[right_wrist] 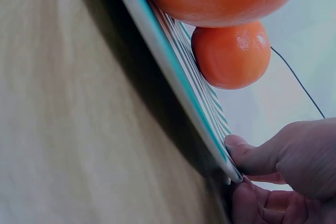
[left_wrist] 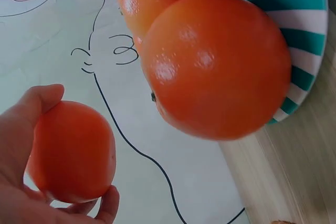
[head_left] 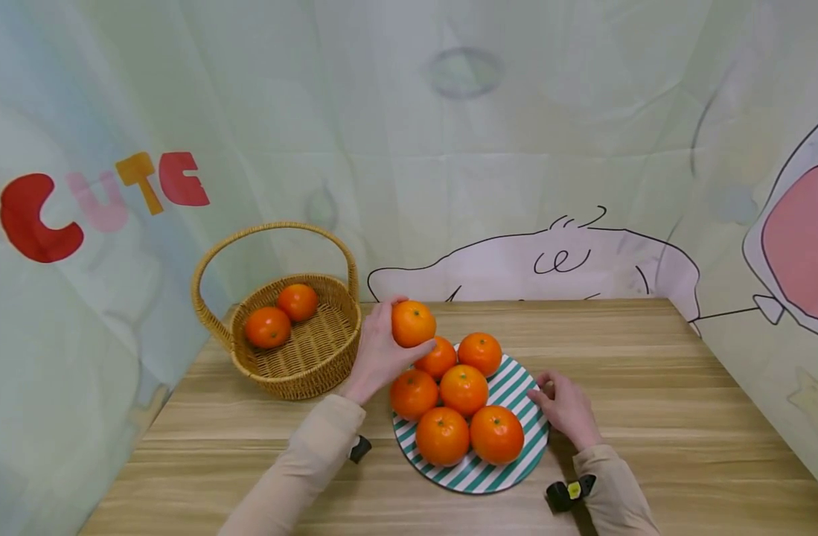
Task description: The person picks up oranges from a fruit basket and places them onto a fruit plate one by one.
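My left hand (head_left: 385, 346) grips an orange (head_left: 414, 324) between thumb and fingers, at the far left edge of a round plate (head_left: 516, 383) with green and white stripes. In the left wrist view, this held orange (left_wrist: 73, 150) hangs apart from the others. Several more oranges (head_left: 464, 389) sit on the plate, close together. At the plate's right rim, my right hand (head_left: 568, 408) pinches the edge; the right wrist view has the thumb (right_wrist: 239, 148) on top and curled fingers beneath. A wicker basket (head_left: 308, 383) with an arched handle stands left of the plate, two oranges (head_left: 268, 327) inside.
Everything stands on a wooden table (head_left: 683, 417). Behind it and at both sides hangs a printed curtain (head_left: 395, 149) with cartoon drawings and letters. The basket's tall handle (head_left: 281, 225) rises above its rim, left of my left hand.
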A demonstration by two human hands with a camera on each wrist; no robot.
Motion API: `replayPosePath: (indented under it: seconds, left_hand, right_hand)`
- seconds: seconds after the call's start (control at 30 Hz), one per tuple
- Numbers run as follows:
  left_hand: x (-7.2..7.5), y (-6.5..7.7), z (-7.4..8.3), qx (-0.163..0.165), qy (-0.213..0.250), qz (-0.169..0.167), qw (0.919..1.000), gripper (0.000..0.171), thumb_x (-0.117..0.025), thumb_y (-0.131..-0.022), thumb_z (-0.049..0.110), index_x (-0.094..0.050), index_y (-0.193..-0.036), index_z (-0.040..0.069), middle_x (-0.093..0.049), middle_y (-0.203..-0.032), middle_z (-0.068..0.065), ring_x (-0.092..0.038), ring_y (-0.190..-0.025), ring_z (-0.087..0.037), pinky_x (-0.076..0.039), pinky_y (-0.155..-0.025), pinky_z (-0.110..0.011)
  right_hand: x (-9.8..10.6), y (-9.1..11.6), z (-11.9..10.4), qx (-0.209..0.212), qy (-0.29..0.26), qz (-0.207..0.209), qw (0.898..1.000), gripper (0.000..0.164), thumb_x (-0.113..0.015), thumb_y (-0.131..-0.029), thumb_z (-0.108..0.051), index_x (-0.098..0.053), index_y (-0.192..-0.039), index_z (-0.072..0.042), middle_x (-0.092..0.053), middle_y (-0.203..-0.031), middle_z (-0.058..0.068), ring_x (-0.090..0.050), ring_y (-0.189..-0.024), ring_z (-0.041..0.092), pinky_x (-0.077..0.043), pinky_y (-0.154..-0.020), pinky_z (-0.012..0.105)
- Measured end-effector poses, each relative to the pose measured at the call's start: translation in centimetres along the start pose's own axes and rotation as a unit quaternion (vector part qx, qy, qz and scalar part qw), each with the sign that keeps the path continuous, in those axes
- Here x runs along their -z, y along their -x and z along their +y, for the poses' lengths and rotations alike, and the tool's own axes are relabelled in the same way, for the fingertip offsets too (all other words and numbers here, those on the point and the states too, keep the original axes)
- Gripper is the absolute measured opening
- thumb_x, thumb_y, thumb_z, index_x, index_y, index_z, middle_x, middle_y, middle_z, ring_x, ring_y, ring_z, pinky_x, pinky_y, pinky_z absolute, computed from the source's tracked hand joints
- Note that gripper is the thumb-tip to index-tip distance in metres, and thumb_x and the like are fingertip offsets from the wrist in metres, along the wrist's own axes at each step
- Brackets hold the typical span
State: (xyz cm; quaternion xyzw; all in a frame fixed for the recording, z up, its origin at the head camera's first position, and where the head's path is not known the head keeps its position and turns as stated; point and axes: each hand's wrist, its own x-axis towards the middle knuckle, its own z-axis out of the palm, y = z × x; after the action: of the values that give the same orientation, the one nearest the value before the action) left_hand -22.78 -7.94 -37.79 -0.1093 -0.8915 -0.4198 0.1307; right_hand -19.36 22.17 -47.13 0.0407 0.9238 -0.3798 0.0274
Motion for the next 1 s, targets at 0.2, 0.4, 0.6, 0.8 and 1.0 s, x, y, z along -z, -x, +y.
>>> replayPosePath:
  seconds: [0.2,0.4,0.6,0.8,1.0]
  left_hand:
    - [-0.5,0.1,0.9,0.003,0.001,-0.023,0.9997,0.076,-0.085,-0.077,0.033,-0.045,-0.139,0.014,-0.052,-0.133,-0.013,-0.055,-0.112,-0.031,-0.051,-0.096,-0.046]
    - [-0.7,0.2,1.9,0.012,0.009,-0.048,0.9987,0.076,-0.084,-0.077,0.032,-0.044,-0.14,0.016,-0.049,-0.136,-0.013,-0.056,-0.113,-0.031,-0.052,-0.097,-0.048]
    - [-0.5,0.3,2.8,0.018,0.008,-0.072,0.9972,0.075,-0.084,-0.078,0.032,-0.044,-0.14,0.017,-0.047,-0.136,-0.012,-0.057,-0.111,-0.03,-0.052,-0.096,-0.048]
    - [-0.3,0.1,3.8,0.008,-0.001,-0.097,0.9953,0.075,-0.082,-0.078,0.036,-0.045,-0.14,0.017,-0.048,-0.135,-0.011,-0.057,-0.109,-0.028,-0.052,-0.095,-0.047]
    - [0.0,-0.5,5.2,0.001,-0.014,-0.123,0.9924,0.074,-0.082,-0.079,0.036,-0.044,-0.14,0.019,-0.047,-0.134,-0.011,-0.058,-0.107,-0.026,-0.053,-0.094,-0.046]
  right_hand:
    - [-0.1,-0.1,0.0,-0.001,0.002,0.001,1.0,0.022,-0.065,-0.097,-0.016,-0.059,-0.111,0.001,-0.059,-0.082,0.01,-0.051,-0.072,0.021,-0.038,-0.061,0.029]
    - [-0.1,0.0,0.0,0.0,0.005,0.005,1.0,0.022,-0.065,-0.097,-0.015,-0.06,-0.111,0.001,-0.06,-0.084,0.011,-0.052,-0.073,0.021,-0.039,-0.061,0.029]
    - [-0.1,0.0,0.0,-0.002,0.008,0.007,1.0,0.022,-0.065,-0.097,-0.014,-0.06,-0.112,0.002,-0.062,-0.085,0.012,-0.053,-0.074,0.022,-0.039,-0.062,0.029]
    - [-0.2,-0.1,0.1,-0.005,0.008,0.006,1.0,0.022,-0.065,-0.097,-0.015,-0.06,-0.111,0.001,-0.062,-0.084,0.012,-0.052,-0.073,0.022,-0.039,-0.061,0.029]
    - [-0.2,-0.1,0.1,-0.004,0.01,0.005,1.0,0.022,-0.065,-0.097,-0.016,-0.06,-0.111,0.001,-0.062,-0.085,0.012,-0.052,-0.074,0.022,-0.039,-0.062,0.029]
